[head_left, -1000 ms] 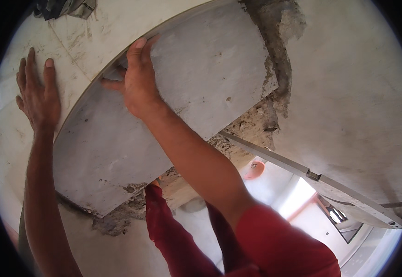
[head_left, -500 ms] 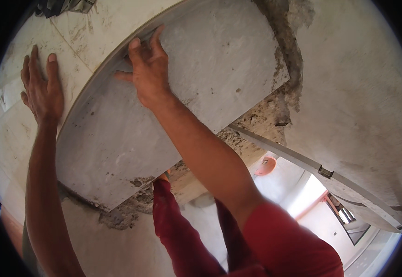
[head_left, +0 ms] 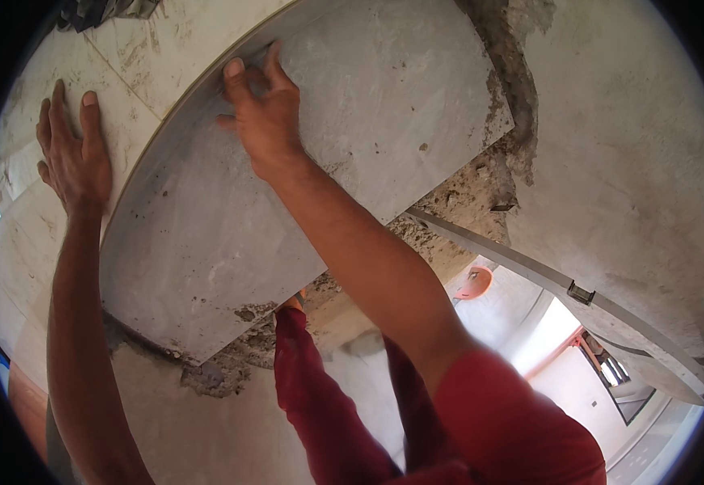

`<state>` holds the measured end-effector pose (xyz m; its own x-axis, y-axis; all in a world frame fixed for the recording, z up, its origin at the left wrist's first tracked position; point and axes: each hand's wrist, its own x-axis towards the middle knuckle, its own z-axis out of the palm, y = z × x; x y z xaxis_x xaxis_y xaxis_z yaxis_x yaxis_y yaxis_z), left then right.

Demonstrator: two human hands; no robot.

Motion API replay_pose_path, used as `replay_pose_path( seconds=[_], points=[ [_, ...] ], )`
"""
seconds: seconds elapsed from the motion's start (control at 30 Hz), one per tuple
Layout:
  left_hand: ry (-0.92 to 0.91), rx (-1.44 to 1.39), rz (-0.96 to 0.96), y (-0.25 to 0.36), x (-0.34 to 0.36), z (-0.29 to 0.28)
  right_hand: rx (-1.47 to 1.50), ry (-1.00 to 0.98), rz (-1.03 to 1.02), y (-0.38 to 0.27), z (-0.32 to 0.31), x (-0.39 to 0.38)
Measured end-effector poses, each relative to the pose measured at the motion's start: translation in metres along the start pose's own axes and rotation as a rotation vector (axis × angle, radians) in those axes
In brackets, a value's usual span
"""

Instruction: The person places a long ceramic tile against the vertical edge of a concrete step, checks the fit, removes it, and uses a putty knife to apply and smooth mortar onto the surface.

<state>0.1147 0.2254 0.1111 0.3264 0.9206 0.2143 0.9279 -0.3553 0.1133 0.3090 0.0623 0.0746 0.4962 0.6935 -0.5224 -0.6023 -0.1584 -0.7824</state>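
Observation:
A large grey tile [head_left: 384,113], specked with mortar, lies before me with its curved-looking far edge against a cream tiled wall [head_left: 138,61]. My left hand [head_left: 75,149] rests flat on that wall, fingers spread, left of the tile. Near the tile's far edge is my right hand [head_left: 267,113], palm over the grey surface. Its fingers are bent but apart, and nothing shows in them; some fingertips are partly hidden. Rough mortar [head_left: 457,190] shows along the tile's near and right sides.
A long metal spirit level [head_left: 530,271] slants from the tile's near edge toward the lower right. An orange bowl-like container [head_left: 475,283] sits beyond it. My leg in red trousers [head_left: 311,388] stands at the near edge. Dark crumpled material [head_left: 105,12] is at the upper left.
My right hand has shifted slightly and its fingers are drawn in more. My left hand stays in place on the wall. The whole view has shifted a little.

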Motion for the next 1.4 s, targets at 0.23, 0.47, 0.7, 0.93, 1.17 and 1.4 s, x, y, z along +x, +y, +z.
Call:
replay_pose_path(
  seconds=[0.23, 0.47, 0.7, 0.93, 1.17, 1.4],
  points=[
    [0.005, -0.001, 0.002, 0.001, 0.001, -0.001, -0.012, 0.016, -0.024, 0.006, -0.001, 0.003],
    [-0.005, -0.01, 0.003, 0.003, -0.001, -0.003, 0.046, 0.009, -0.016, 0.007, 0.001, -0.004],
    [-0.041, -0.033, -0.004, 0.008, 0.0, -0.007, 0.016, 0.0, 0.008, 0.004, 0.002, 0.001],
    [0.001, -0.022, 0.02, 0.007, -0.001, -0.006, 0.036, -0.03, 0.043, -0.002, -0.002, -0.003],
    [-0.035, -0.013, 0.017, 0.011, -0.003, -0.008, 0.016, -0.094, 0.019, -0.015, -0.007, -0.014],
    [-0.031, -0.002, 0.014, 0.011, -0.003, -0.012, 0.062, -0.174, 0.001, -0.014, -0.014, -0.016]
  ],
)
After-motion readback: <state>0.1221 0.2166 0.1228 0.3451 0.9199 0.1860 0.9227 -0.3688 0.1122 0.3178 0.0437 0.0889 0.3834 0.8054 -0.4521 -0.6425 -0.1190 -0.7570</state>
